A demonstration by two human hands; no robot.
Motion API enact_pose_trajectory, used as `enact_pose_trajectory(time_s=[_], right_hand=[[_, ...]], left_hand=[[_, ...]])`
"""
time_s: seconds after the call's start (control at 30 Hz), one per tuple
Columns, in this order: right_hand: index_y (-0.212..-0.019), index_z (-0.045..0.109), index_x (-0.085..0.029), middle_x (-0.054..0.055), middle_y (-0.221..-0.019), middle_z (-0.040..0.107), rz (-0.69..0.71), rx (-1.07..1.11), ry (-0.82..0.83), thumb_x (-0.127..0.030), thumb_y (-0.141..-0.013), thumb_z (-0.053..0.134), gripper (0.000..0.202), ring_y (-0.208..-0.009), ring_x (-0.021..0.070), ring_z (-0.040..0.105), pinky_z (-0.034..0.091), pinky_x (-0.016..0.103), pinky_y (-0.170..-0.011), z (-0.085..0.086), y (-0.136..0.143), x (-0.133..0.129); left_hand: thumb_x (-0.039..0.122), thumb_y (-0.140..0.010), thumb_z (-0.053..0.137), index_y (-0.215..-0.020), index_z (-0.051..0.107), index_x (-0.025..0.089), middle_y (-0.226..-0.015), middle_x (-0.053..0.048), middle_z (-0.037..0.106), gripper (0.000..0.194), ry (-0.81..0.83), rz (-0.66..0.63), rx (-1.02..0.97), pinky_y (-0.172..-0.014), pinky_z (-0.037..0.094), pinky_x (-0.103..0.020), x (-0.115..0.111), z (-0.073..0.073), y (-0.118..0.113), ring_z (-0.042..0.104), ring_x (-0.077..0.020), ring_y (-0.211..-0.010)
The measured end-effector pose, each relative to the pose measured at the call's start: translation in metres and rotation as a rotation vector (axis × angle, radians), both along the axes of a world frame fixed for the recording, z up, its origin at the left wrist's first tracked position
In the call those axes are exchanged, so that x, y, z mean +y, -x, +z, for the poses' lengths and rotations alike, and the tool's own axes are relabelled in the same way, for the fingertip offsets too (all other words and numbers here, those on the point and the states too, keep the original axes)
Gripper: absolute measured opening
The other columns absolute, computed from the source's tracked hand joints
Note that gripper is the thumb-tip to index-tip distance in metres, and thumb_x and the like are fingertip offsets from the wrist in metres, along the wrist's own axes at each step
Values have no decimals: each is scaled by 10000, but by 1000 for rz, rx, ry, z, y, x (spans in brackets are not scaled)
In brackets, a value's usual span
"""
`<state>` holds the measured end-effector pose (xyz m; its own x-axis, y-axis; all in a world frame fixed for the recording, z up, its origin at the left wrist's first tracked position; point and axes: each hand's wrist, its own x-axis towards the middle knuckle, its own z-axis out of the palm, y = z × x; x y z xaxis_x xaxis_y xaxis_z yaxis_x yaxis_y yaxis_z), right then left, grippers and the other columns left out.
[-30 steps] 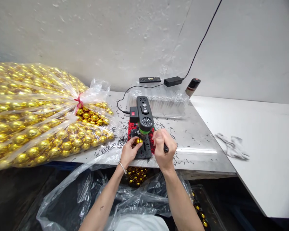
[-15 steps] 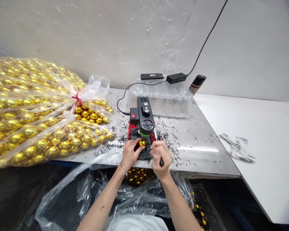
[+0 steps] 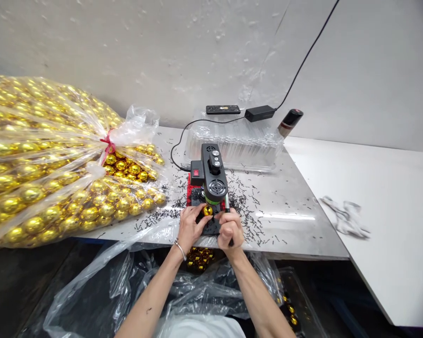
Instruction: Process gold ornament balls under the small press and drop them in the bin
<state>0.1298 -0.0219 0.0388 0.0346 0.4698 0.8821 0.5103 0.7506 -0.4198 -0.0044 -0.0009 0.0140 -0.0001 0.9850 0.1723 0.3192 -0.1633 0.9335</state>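
The head camera looks down on the bench, and from where I stand the markings are hard going. The black flat panel (image 3: 223, 109) at the back carries a small orange-and-white mark, too tiny to read. The can (image 3: 291, 121) leaning by the wall has a dark cap with a reddish spot; its label is illegible from here. The drill-like machine (image 3: 214, 178) has silver buttons and a red switch (image 3: 196, 172), any lettering on them too small to make out.

The left hand (image 3: 189, 226) pinches a gold ball (image 3: 207, 211), thumb and fingertips clamped on its sides, just under the machine's head and above the dark base plate (image 3: 210, 229). The right hand (image 3: 230, 230) is wrapped around the machine's lever (image 3: 227, 203), fingers curled in; I can't tell whether its forefinger touches the ball. Black bits (image 3: 255, 230) litter the metal top, and a bulging bag (image 3: 31, 159) of gold balls lies to the left.
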Motion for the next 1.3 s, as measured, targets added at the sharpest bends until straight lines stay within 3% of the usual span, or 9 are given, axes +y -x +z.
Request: enact_pose_trajectory(time_s=[0.13, 0.27, 0.4, 0.6, 0.7, 0.83, 1.0, 1.13, 1.3], right_hand=[[-687, 449, -211, 8, -709, 530, -8, -36, -15, -219, -947, 321, 289, -658, 142, 575, 480, 352, -675, 11, 0, -2], [-648, 436, -206, 6, -667, 506, -39, 125, 67, -166, -926, 370, 288, -621, 129, 513, 414, 286, -565, 54, 4, -6], [-642, 443, -201, 11, -678, 510, -24, 155, 246, -161, -929, 398, 293, -649, 126, 510, 408, 284, -591, 95, 6, -10], [-626, 450, -202, 5, -645, 496, -35, 166, 209, -173, -929, 404, 308, -636, 133, 502, 404, 291, -594, 89, 8, -11], [-626, 445, -203, 7, -651, 491, -24, 180, 192, -155, -924, 405, 305, -624, 133, 491, 395, 288, -573, 78, 10, -11], [-621, 456, -197, 7, -658, 496, -2, 174, 177, -122, -909, 415, 300, -642, 135, 502, 398, 286, -580, 75, 10, -12], [-633, 467, -192, 3, -664, 498, -7, 184, 168, -103, -899, 422, 283, -640, 130, 500, 388, 280, -573, 75, 10, -12], [-641, 471, -192, 3, -662, 499, -7, 170, 168, -96, -895, 421, 276, -646, 133, 506, 391, 283, -576, 73, 10, -12], [-637, 470, -191, 5, -658, 499, -10, 153, 162, -86, -896, 415, 285, -651, 132, 507, 390, 281, -577, 73, 10, -13]], left_hand=[[428, -694, 753, -1015, 727, 287, -912, -66, 671, 351, 38, 7, -37, -1035, 305, -416, 3, 1, -2, 536, -267, -957], [389, -692, 762, -993, 730, 287, -894, -60, 671, 320, 13, 40, -38, -998, 345, -415, 3, 7, -2, 553, -259, -920], [365, -731, 739, -1047, 710, 289, -972, -79, 688, 326, -73, 59, -37, -957, 378, -422, -28, 14, 6, 567, -274, -955], [387, -742, 733, -1165, 655, 302, -1180, -97, 666, 438, -128, -177, 143, -987, 367, -479, -83, 12, 25, 565, -311, -1086], [341, -804, 669, -1114, 675, 293, -1195, -96, 655, 314, -168, 38, 124, -1040, 323, -489, -54, 20, 42, 530, -314, -1150], [231, -843, 574, -1067, 671, 225, -1229, -132, 608, 244, -177, 341, 183, -1092, 259, -491, 36, 44, 80, 450, -325, -1236], [59, -728, 573, -875, 663, 123, -1126, -229, 606, 184, 168, 382, 455, -1013, 335, -477, 122, 54, 113, 482, -387, -1198], [48, -666, 620, -790, 634, 136, -920, -189, 657, 153, 216, 355, 396, -907, 403, -449, 136, 49, 115, 580, -372, -1044], [181, -745, 629, -1019, 589, 160, -878, -98, 661, 278, 220, 345, 212, -741, 478, -345, 110, 50, 118, 640, -235, -821]])
